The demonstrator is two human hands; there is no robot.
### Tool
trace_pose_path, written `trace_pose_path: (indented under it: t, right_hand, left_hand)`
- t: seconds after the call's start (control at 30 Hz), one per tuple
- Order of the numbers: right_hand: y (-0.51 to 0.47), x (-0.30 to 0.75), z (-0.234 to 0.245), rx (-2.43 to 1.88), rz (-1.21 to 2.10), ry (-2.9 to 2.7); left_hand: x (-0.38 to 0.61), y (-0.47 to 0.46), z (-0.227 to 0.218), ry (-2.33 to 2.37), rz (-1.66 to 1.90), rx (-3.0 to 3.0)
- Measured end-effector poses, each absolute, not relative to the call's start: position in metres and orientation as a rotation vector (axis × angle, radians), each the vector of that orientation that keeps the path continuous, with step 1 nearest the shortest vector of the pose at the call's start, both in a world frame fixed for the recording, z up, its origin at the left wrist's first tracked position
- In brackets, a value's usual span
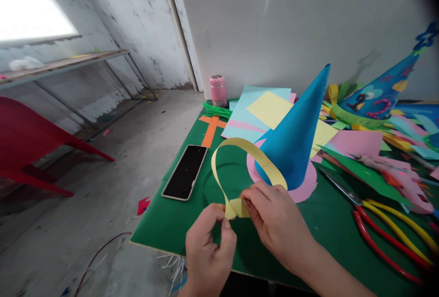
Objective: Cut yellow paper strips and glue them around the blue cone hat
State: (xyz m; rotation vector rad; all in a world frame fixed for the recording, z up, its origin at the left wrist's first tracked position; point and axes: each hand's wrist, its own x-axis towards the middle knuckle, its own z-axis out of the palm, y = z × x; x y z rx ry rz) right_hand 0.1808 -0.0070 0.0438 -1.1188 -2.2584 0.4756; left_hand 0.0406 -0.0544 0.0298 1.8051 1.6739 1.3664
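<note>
A yellow paper strip [255, 150] curves up into a loop above the green table, its ends brought together between my hands. My left hand [211, 242] pinches one part of the strip between thumb and fingertips. Just to its right, my right hand [270, 224] is closed on the strip too, its fingertips partly hidden. Behind the loop stands a blue paper cone [291, 137] on a pink paper disc [310, 180], pointed end up and leaning right. A black-screened phone [185, 173] lies left of the loop.
Scissors [358, 203] with red and yellow handles and a pink glue gun [404, 180] lie on the right. A decorated blue cone hat [377, 89] stands behind them. Paper sheets [242, 107], green pipe cleaners [217, 110] and a pink bottle [218, 91] are at the back. A red chair [34, 137] is left.
</note>
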Motion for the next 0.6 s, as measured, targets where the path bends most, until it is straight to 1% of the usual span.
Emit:
trace_pose_path:
  t: [0.23,0.6]
  right_hand:
    - [-0.0091,0.1771,0.046,-1.057,0.485,-2.256]
    - [-0.0006,0.1819,0.0447,-1.093,0.468,-2.224]
  left_hand:
    - [0.0416,-0.0536,0.0281,1.624,1.413,1.847]
    - [0.0419,-0.0519,0.0293,1.641,1.44,1.726]
